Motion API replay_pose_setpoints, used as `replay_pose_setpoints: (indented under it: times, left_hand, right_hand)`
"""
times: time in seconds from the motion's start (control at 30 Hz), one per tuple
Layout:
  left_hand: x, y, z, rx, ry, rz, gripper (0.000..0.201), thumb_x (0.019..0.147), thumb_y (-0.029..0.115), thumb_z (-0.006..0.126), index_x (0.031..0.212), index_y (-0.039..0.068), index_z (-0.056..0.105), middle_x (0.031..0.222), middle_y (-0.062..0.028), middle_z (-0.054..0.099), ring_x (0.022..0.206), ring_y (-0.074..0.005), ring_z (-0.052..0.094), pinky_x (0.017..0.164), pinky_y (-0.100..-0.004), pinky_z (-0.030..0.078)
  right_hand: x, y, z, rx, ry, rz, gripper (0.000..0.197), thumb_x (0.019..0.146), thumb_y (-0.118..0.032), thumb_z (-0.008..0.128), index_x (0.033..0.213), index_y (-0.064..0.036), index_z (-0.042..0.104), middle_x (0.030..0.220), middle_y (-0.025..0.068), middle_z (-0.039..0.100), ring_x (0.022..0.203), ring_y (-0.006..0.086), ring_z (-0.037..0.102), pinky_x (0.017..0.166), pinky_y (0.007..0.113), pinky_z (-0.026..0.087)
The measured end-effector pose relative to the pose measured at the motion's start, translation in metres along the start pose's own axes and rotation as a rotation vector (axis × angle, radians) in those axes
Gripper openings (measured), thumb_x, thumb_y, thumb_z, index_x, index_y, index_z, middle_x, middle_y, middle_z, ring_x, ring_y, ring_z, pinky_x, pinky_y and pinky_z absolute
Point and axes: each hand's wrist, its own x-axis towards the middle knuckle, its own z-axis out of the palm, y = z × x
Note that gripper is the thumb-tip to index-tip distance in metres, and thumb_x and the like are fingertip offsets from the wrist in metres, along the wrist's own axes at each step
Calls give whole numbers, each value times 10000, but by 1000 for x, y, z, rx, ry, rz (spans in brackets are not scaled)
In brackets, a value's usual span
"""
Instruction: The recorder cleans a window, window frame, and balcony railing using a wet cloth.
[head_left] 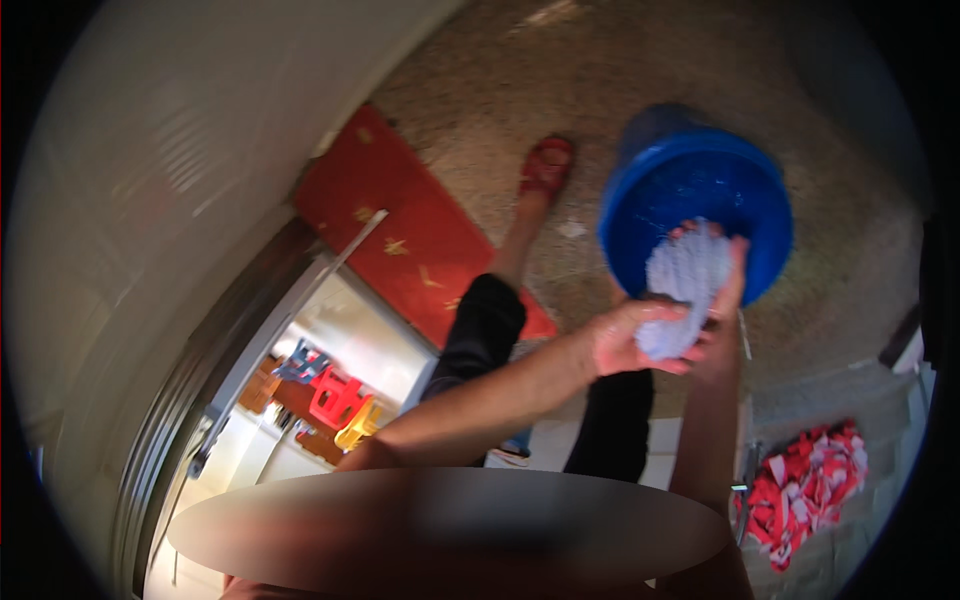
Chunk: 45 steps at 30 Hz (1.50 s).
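A pale bluish-white cloth (688, 272), bunched into a ribbed oblong wad, is held between my two hands. Closed around its lower end is my left hand (622, 335), the thumb lying across the top. My right hand (732, 285) grips the cloth from the right side and beneath, its fingertips showing at the far end. Both hands are over the near rim of a round blue bucket (780, 225). Small glints inside the bucket look like water.
The bucket stands on a brown speckled floor (470, 70). A red mat (400, 225) lies left of my foot in a red shoe (547, 165). A door frame (270, 330) opens on the left, with red and yellow stools (338, 398) beyond. Red-and-white fabric (805, 490) lies at lower right.
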Motion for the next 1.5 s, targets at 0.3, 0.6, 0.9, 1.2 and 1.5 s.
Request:
replay_pose_setpoints:
  times: [0.3,0.6,0.9,1.2,1.5]
  left_hand:
    - [59,32,15,1760,653,-7,353,703,231,684,956,-14,661,901,-228,678,814,-322,687,714,-392,552]
    - [-1,15,47,2355,457,200,573,717,384,743,1095,-2,550,963,-228,658,868,-391,652,754,-471,519]
    - [-93,-12,157,2522,210,267,833,557,257,871,1257,87,451,1229,-166,476,1183,-375,435,979,-429,428]
    - [-189,-61,243,1101,250,-255,881,773,720,508,1419,142,350,1426,-143,416,1288,-379,402,980,-568,356]
    - [-217,-96,246,407,-91,-8,332,947,380,478,1054,80,571,998,-71,611,908,-248,609,873,-479,497]
  right_hand:
    - [41,-41,-4,-908,454,126,145,721,-135,688,828,-57,627,741,86,632,654,206,616,584,362,506]
    - [-17,-14,13,-824,396,-51,418,593,-139,804,960,-69,616,824,76,643,738,191,629,640,352,528]
    - [-179,-21,145,-580,181,-293,295,750,-98,698,1022,-99,584,861,24,628,768,117,623,602,269,526]
    - [-332,6,274,-1658,-230,-740,297,584,-83,732,833,-85,570,900,104,614,886,285,607,760,388,484]
    - [-371,39,289,-940,237,-1205,325,791,-123,717,1070,-18,588,1074,88,613,1002,192,597,848,314,494]
